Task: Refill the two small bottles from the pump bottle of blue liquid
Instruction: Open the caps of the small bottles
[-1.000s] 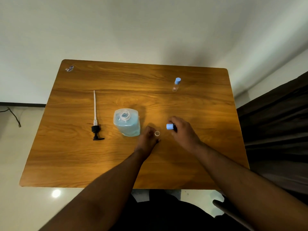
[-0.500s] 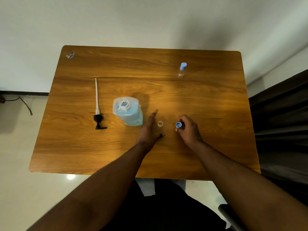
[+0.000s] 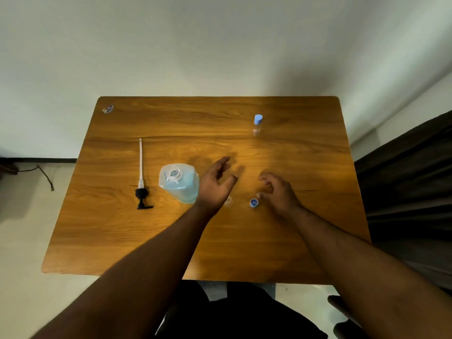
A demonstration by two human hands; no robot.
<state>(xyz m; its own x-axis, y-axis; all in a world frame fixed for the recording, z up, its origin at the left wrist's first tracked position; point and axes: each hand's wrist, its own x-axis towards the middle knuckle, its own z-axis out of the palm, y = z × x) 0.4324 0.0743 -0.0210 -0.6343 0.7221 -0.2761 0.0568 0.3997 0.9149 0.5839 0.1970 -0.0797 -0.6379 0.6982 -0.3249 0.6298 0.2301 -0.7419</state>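
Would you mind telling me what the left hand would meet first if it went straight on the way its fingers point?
Probably nothing: the left hand points up and right over bare table, passing left of the capped bottle, though depth is unclear.

Smooth, satin wood-grain table; translucent plastic pump bottle, black plastic pump

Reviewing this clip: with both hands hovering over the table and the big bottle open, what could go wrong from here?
1. The small open bottle is clear and sits partly hidden beside the left hand; a stray movement could tip it.
2. The pump bottle stands uncapped, with its pump lying apart; a knock could spill blue liquid.
3. The loose blue cap by the right hand may get brushed away.
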